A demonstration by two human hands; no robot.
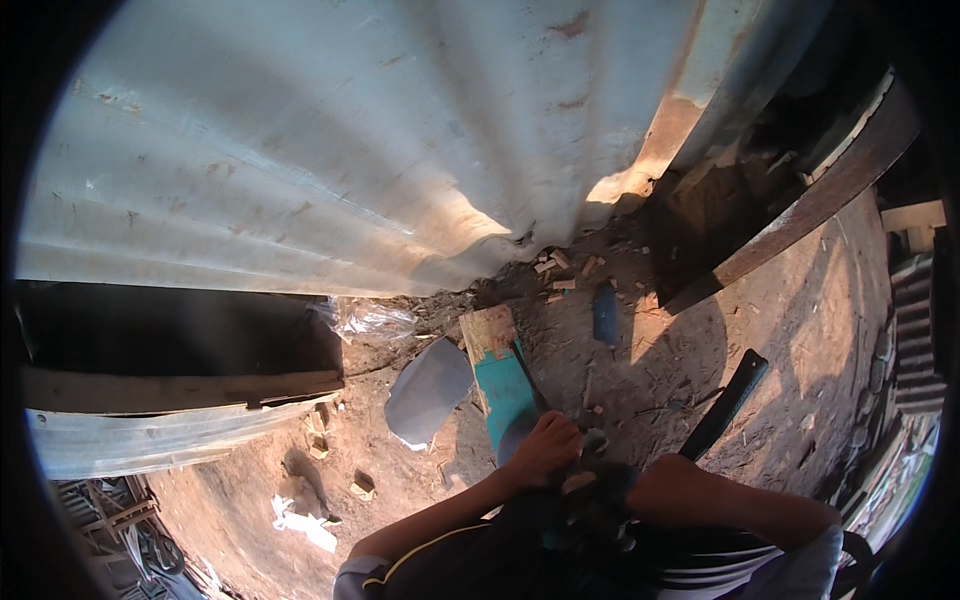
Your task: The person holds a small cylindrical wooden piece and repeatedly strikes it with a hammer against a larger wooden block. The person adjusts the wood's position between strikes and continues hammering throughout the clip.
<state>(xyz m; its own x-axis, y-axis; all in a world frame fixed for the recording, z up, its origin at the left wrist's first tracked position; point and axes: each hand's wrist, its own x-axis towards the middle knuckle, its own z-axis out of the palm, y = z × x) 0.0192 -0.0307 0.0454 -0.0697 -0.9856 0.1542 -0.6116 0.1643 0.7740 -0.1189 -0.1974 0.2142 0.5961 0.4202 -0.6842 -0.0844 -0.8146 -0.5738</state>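
My left hand (545,445) is closed at the lower centre, beside a board (497,385) with a turquoise face and bare wood at its far end. What its fingers grip is hidden; a dark narrow strip runs along the board toward them. My right hand (665,485) is closed at the end of a long black blade-like tool (726,400), which angles up and to the right. Small dark objects between my hands are too shadowed to name. A flat grey piece (428,392) lies left of the board.
Corrugated metal (330,140) fills the upper view, with a dark opening below left. A rusty beam (780,230) slants at right. On the dirt ground lie crumpled clear plastic (368,320), a blue object (605,316), several wood scraps (562,284) and white debris (305,524).
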